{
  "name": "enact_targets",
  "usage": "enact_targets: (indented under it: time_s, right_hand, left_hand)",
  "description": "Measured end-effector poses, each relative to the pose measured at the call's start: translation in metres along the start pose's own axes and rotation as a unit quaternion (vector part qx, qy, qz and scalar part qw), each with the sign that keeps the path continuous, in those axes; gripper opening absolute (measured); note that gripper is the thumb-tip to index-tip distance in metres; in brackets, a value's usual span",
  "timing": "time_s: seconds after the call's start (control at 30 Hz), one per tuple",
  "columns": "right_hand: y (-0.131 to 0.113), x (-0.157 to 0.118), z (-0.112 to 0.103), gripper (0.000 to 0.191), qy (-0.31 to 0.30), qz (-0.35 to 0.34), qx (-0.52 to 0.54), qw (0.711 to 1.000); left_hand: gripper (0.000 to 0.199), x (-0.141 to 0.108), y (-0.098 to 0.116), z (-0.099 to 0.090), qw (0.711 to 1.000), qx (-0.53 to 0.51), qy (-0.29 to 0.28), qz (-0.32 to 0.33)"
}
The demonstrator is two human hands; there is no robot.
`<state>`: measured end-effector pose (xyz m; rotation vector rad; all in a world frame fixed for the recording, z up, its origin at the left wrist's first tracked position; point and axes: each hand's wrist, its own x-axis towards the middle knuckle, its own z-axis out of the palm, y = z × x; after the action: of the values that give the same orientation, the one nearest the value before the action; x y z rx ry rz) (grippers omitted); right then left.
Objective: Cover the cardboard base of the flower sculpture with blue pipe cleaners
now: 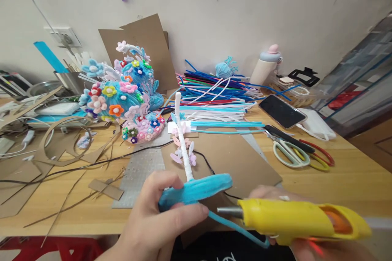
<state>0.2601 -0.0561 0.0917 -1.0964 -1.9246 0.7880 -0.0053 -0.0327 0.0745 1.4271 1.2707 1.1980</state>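
My left hand [162, 212] is closed round the edge of a flat blue fuzzy disc [211, 185], thumb below and fingers above. From the disc rises a white-wrapped stem [183, 142], tilted slightly left. A loose blue pipe cleaner [235, 228] trails from under my left thumb toward the right. My right hand [272, 192] grips a yellow hot glue gun [284, 218], its metal nozzle pointing left, close to the disc and apart from it. The glue gun hides part of that hand. Behind the stem are small pink and lilac fuzzy flowers [185, 155].
Bundled pipe cleaners [211, 87] lie at the back, beside decorated blue flower pieces [113, 98]. Scissors [289, 153] and a phone [282, 111] are at the right. Cardboard [232, 159] lies under the work; a black cable [92, 165] crosses the table.
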Motion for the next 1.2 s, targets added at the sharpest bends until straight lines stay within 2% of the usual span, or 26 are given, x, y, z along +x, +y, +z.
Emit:
enact_targets:
  time_s: [0.1,0.27,0.4,0.47,0.67,0.77,0.83,0.9,1.0,1.13,1.2]
  right_hand:
    - [-0.005,0.005,0.004,0.025,-0.021,0.002,0.031,0.999]
    - [-0.004,-0.002,0.015,0.032,0.004,0.015,0.068,0.998]
    - [-0.004,-0.002,0.016,0.034,0.001,0.016,0.055,0.998]
    - [-0.005,0.000,0.016,0.038,-0.013,0.030,0.048,0.998]
    - [-0.008,0.001,0.018,0.038,-0.001,0.046,0.050,0.998]
    - [-0.008,0.000,0.020,0.041,-0.010,0.062,0.044,0.997]
    - [-0.004,0.000,0.023,0.038,0.012,0.034,0.044,0.998]
    - [0.002,0.002,0.027,0.033,0.042,-0.017,0.053,0.998]
    - [0.009,0.003,0.033,0.029,0.067,-0.073,0.066,0.993]
    - [0.008,0.004,0.038,0.039,0.075,-0.024,0.061,0.995]
    - [0.005,0.003,0.041,0.045,0.097,-0.011,0.061,0.993]
  left_hand:
    - [0.029,-0.002,-0.005,-0.002,0.998,0.020,0.011,0.050]
    - [0.026,-0.007,-0.011,-0.006,0.993,0.038,0.035,0.107]
    - [0.019,-0.008,-0.012,-0.007,0.990,0.067,0.003,0.127]
    - [0.018,-0.007,-0.010,-0.006,0.983,0.090,-0.005,0.161]
    - [0.010,-0.004,-0.008,-0.006,0.953,0.144,-0.028,0.266]
    - [0.020,0.002,-0.005,-0.010,0.913,0.188,-0.030,0.361]
    - [0.028,0.006,-0.001,-0.012,0.890,0.221,-0.029,0.397]
    - [0.032,0.009,0.003,-0.013,0.883,0.247,-0.030,0.399]
    - [0.031,0.011,0.005,-0.013,0.885,0.253,-0.031,0.389]
    - [0.030,0.010,0.005,-0.011,0.886,0.248,-0.031,0.389]
    - [0.030,0.010,0.004,-0.012,0.887,0.248,-0.029,0.388]
